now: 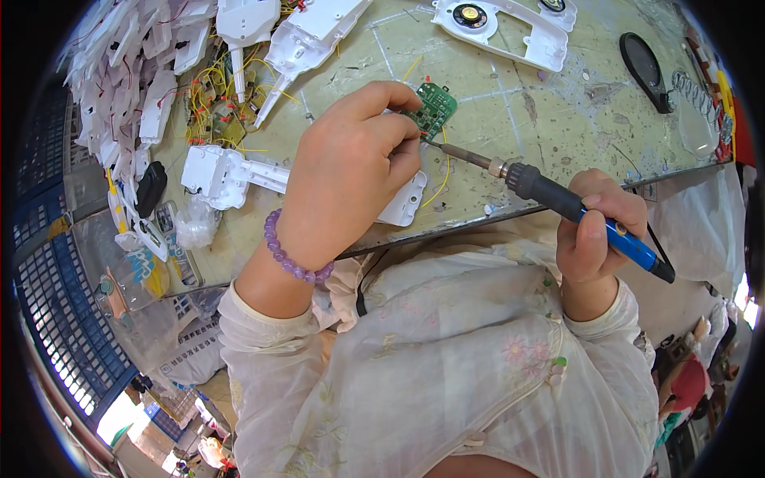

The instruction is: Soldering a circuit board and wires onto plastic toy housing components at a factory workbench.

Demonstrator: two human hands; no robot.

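My left hand (351,163) is closed with its fingertips on the near left edge of a small green circuit board (434,109). A yellow wire (446,171) trails from the board's side down over the tabletop. In my right hand (599,227) is a soldering iron (550,193) with a blue and black handle, gripped like a pen. Its thin tip points left and meets the lower edge of the board, close to my left fingertips. A white plastic housing (406,201) lies partly hidden under my left hand.
At left are a heap of white plastic housings (131,72) and a bunch of circuit boards with yellow wires (227,99). A white shell with a round speaker (510,28) lies at the back. A coiled iron stand (693,88) and a black-rimmed oval piece (645,70) sit right. The table edge (510,213) runs before me.
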